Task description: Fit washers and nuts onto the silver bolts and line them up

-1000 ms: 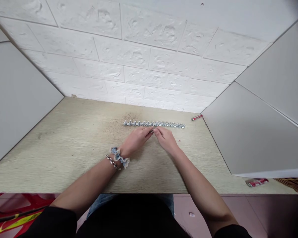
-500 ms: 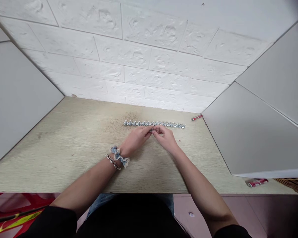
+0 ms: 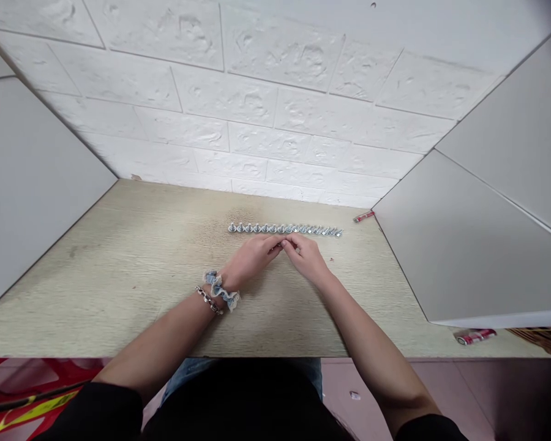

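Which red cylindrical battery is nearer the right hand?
The far red battery, nearer the silver metal screws; the other lies by the wooden table's front edge.

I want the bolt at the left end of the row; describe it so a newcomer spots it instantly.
Find the wooden tabletop below the white brick-patterned wall. Just beyond the left hand and right hand runs a row of silvery bolts. The left-end bolt alone has no bolt to its left.

White brick-patterned wall (image 3: 275, 110); grey panels (image 3: 477, 245); pinkish floor (image 3: 459, 392).
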